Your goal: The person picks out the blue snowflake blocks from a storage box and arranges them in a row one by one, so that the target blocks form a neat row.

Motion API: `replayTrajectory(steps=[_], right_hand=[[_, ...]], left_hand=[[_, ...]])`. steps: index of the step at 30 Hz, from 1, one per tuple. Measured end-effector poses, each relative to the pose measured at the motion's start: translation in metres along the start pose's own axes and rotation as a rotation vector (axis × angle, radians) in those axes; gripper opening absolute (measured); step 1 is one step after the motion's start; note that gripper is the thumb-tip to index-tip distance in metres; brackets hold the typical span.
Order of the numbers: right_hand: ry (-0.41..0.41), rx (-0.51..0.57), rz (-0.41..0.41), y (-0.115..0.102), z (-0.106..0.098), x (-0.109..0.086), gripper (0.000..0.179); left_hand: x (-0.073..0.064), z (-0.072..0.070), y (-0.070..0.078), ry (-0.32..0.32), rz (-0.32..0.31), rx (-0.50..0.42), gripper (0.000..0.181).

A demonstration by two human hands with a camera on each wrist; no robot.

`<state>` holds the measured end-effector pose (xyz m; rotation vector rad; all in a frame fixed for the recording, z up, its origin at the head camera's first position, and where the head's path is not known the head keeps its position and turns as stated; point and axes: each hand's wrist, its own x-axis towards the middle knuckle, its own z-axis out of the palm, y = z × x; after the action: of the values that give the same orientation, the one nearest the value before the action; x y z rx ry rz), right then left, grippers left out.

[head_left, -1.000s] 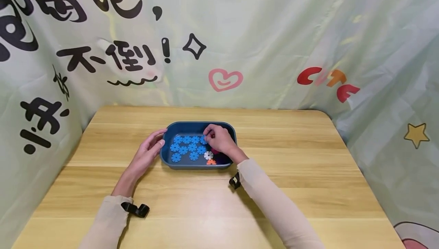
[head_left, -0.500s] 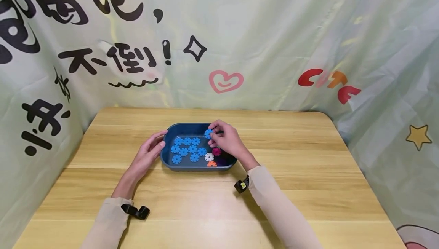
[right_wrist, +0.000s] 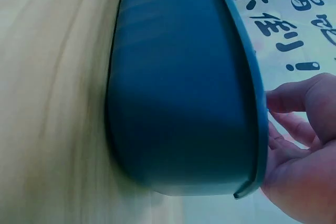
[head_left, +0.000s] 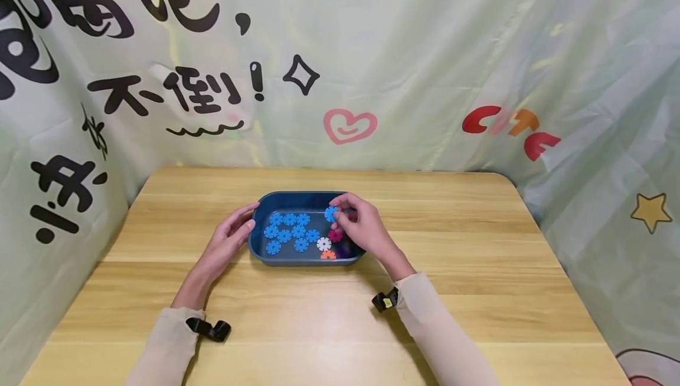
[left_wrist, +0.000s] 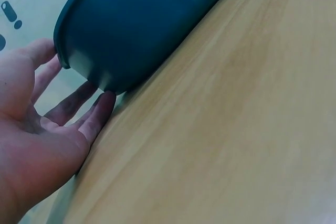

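Note:
In the head view, a dark blue plastic tray (head_left: 297, 261) stands on the table with several blue notched discs (head_left: 287, 232) lying in its left and middle part. My right hand (head_left: 366, 228) pinches another blue notched disc (head_left: 332, 214) between thumb and fingers, over the tray's right part. Below it lie a magenta disc (head_left: 336, 235), a white disc (head_left: 324, 244) and an orange disc (head_left: 328, 254). My left hand (head_left: 227, 241) rests against the tray's left end, fingers spread. The left wrist view shows its fingertips touching the end wall (left_wrist: 105, 40) and rim. In the right wrist view, the tray's side hides the pinched disc.
The wooden table (head_left: 451, 244) extends around the tray on all sides. A printed cloth (head_left: 414, 67) hangs behind and beside it. Each wrist carries a small black camera, such as the left one (head_left: 209, 328) on its strap.
My right hand has lifted a blue disc from the other blue ones and carried it a little to the right, uncovering the magenta disc. My left hand stays at the tray's end.

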<state>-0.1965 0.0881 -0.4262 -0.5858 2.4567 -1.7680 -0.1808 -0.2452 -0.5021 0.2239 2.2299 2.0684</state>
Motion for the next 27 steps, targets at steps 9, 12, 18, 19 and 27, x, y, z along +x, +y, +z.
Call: replayTrajectory(steps=[9, 12, 18, 19, 27], right_hand=[[0.059, 0.046, -0.005, 0.002, -0.008, -0.019, 0.020], [0.054, 0.056, -0.017, 0.003, -0.011, -0.020, 0.020], [0.082, 0.066, -0.002, 0.004, -0.020, -0.024, 0.025], [0.086, 0.072, 0.005, 0.004, -0.021, -0.025, 0.027], [0.108, 0.104, 0.042, 0.009, -0.034, -0.031, 0.034]], left_hand=[[0.000, 0.001, -0.007, 0.024, 0.011, 0.010, 0.053], [-0.001, -0.001, -0.006, 0.039, 0.025, 0.006, 0.053], [0.000, -0.002, -0.005, 0.030, 0.062, -0.005, 0.051], [0.000, -0.003, -0.006, 0.029, 0.066, -0.010, 0.050], [-0.002, -0.002, -0.007, 0.016, 0.102, -0.087, 0.047]])
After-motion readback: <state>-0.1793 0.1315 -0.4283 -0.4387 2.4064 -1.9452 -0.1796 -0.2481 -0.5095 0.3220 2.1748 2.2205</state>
